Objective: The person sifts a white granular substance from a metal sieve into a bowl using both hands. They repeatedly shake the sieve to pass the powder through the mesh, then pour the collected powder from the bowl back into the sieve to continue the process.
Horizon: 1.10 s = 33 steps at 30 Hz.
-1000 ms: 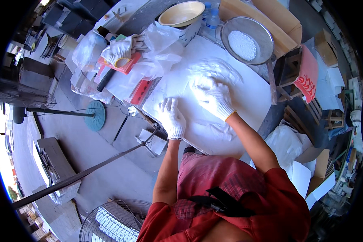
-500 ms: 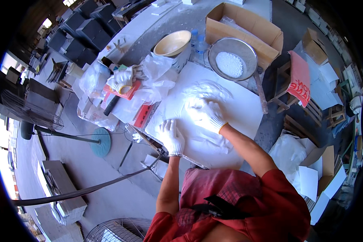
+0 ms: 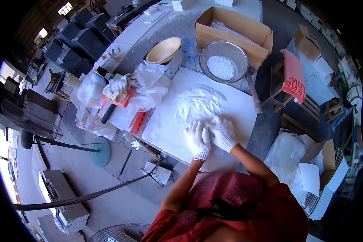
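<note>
A ridged mound of white, powdery-looking material (image 3: 201, 101) lies spread over a white board (image 3: 163, 125). At the mound's near edge, my left hand (image 3: 198, 138), in a white knit glove, rests palm down with its fingers stretched out. My right hand (image 3: 223, 133), gloved the same way, lies flat right beside it, the two hands touching. Neither hand holds anything that shows. Beyond the board, at its far right corner, a round metal sieve (image 3: 242, 60) holds small white granules (image 3: 220, 67).
A cardboard box (image 3: 234, 32) and a cream bowl (image 3: 163, 50) stand behind the board. To the left are plastic bags (image 3: 93, 89) and spare gloves (image 3: 117, 88). A fan stand (image 3: 100, 151) rises at left. A stool with a pink cover (image 3: 292, 76) is at right.
My left hand has moved right, from the board's left part to the mound's near edge. My right hand has drawn back toward me, off the middle of the mound, uncovering its ridges.
</note>
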Available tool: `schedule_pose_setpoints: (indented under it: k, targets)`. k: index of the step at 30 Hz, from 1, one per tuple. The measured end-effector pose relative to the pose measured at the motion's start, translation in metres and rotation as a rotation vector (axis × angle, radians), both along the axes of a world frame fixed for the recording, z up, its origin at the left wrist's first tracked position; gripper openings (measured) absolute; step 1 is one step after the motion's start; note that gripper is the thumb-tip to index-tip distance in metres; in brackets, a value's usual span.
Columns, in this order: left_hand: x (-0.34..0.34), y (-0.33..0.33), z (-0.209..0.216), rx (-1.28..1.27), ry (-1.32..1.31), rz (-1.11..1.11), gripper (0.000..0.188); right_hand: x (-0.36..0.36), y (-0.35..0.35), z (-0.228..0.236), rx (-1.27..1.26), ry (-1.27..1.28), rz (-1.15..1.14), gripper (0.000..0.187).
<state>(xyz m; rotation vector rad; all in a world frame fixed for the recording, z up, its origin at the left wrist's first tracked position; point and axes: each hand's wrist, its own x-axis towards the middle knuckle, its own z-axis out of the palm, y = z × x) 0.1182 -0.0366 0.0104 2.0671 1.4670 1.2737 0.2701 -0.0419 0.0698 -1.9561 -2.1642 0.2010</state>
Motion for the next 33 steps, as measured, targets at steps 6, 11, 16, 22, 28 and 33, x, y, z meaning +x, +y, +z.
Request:
schedule_pose_setpoints:
  k: [6, 11, 16, 22, 28, 33]
  targets:
    - [-0.065, 0.009, 0.006, -0.083, -0.103, 0.064, 0.045, -0.003, -0.003, 0.01, 0.007, -0.049, 0.041, 0.052]
    - [-0.115, 0.019, -0.016, 0.03, 0.142, 0.158, 0.041, -0.005, 0.022, -0.006, 0.212, 0.025, 0.067, 0.054]
    - [-0.111, 0.019, -0.005, 0.049, 0.178, 0.157, 0.033, -0.015, 0.057, 0.005, -0.009, -0.076, -0.036, 0.051]
    - [-0.105, 0.022, -0.002, 0.096, 0.192, 0.165, 0.03, -0.015, 0.019, -0.009, 0.185, -0.12, 0.021, 0.05]
    - [-0.105, 0.025, 0.009, 0.121, 0.223, 0.15, 0.027, -0.021, 0.055, 0.007, 0.074, -0.059, 0.012, 0.047]
    - [-0.109, 0.023, 0.0, 0.107, 0.209, 0.166, 0.029, -0.04, 0.069, 0.006, 0.176, 0.284, 0.268, 0.04]
